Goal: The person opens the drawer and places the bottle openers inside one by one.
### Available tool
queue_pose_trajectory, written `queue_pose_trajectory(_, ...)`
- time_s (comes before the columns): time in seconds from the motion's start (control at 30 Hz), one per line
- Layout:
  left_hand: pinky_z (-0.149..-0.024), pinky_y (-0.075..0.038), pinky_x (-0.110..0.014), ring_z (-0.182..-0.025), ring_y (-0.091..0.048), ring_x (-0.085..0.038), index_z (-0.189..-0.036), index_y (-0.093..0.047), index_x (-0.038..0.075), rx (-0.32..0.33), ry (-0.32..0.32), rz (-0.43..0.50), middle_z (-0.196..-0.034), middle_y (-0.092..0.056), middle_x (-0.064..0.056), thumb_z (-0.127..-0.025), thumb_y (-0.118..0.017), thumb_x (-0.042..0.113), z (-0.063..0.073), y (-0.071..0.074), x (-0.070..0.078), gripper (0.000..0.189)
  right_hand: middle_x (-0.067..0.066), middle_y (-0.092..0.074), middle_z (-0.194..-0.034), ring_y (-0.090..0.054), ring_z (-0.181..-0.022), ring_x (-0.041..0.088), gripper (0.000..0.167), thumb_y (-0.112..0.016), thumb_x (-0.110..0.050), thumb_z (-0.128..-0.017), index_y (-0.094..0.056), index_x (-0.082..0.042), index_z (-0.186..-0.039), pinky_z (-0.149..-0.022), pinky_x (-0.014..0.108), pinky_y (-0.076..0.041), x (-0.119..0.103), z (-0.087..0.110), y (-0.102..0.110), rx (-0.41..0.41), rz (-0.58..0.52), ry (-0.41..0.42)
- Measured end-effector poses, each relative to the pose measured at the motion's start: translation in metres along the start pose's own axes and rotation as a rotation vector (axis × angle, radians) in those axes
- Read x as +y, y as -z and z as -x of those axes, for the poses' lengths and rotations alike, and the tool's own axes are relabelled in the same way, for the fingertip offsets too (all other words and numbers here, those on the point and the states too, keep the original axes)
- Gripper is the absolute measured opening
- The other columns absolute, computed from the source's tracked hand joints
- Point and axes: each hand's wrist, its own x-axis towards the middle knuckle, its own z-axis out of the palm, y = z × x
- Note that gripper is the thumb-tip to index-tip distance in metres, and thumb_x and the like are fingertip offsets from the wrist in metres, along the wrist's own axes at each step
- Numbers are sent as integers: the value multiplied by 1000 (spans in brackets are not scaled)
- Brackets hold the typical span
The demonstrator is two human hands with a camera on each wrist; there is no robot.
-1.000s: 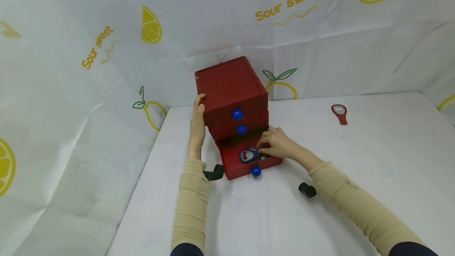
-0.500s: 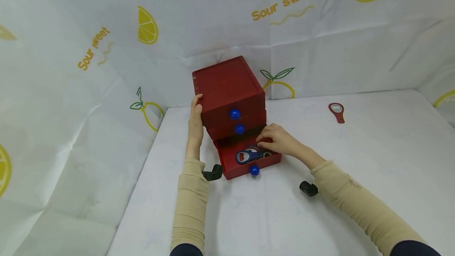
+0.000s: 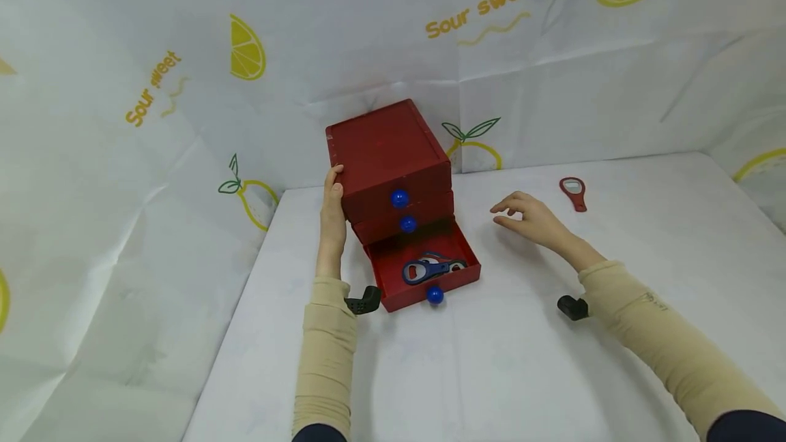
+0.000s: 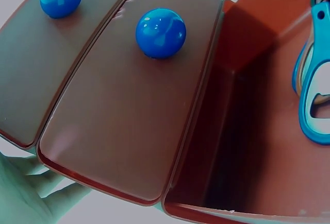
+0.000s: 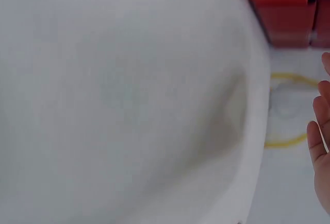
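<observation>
A red cabinet (image 3: pixel 387 145) with blue round knobs stands at the back of the table. My left hand (image 3: pixel 332 224) rests against its left side, fingers stretched along the wall; in the left wrist view they reach behind the front edge. The bottom drawer (image 3: pixel 459 282) is pulled out. Inside it lie a blue bottle opener (image 3: pixel 439 269) and others overlapping it. My right hand (image 3: pixel 533 220) hovers to the right of the drawer, fingers loosely bent and holding nothing. Beyond it, a red bottle opener (image 3: pixel 579 200) lies on the table.
The two upper drawers, with an upper knob (image 3: pixel 400 198) and a middle knob (image 3: pixel 408 224), are pushed in. A white backdrop (image 3: pixel 344 33) with lemon prints rises behind the white table (image 3: pixel 491 360). Each sleeve has a black wrist camera.
My right hand has come out of the open drawer and moved right, toward the red bottle opener. The left hand stays on the cabinet's side. The head view has shifted slightly.
</observation>
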Motion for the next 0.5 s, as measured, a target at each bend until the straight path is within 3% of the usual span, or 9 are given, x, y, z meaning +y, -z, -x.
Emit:
queue_pose_trajectory(0.13, -100, -33, -44, -124, -37, -27, -142, -28, 22, -4, 5, -2, -148, -28, -6, -95, -25, 37, 1, -3, -1, 49, 20, -59, -108, -56, -96, 35, 29, -60, -18, -89, -63, 0, -112, -79, 48, -45, 28, 9, 22, 65, 64, -100)
queue_pose_trajectory(0.27, -99, -33, -44, -124, -37, -27, -142, -28, 22, -12, 0, 8, -148, -27, -6, -95, -25, 36, 1, -4, -2, 49, 29, -55, -109, -53, -96, 41, 37, -57, -19, -91, -56, 5, -119, -79, 52, -42, 47, 19, 40, 167, 99, -284)
queue_pose_trajectory(0.4, -98, -34, -42, -123, -38, -26, -141, -29, 23, -5, -7, 13, -147, -29, -6, -95, -25, 36, 1, -2, -2, 48, 31, -51, -105, -49, -94, 44, 44, -54, -22, -91, -50, 9, -122, -76, 52, -40, 61, 25, 47, 227, 123, -467)
queue_pose_trajectory(0.5, -97, -34, -42, -121, -38, -26, -141, -30, 23, 1, -14, 4, -146, -30, -6, -95, -25, 36, 1, -1, -1, 48, 32, -49, -105, -46, -96, 48, 47, -52, -23, -91, -48, 11, -122, -77, 54, -38, 71, 26, 48, 244, 146, -552)
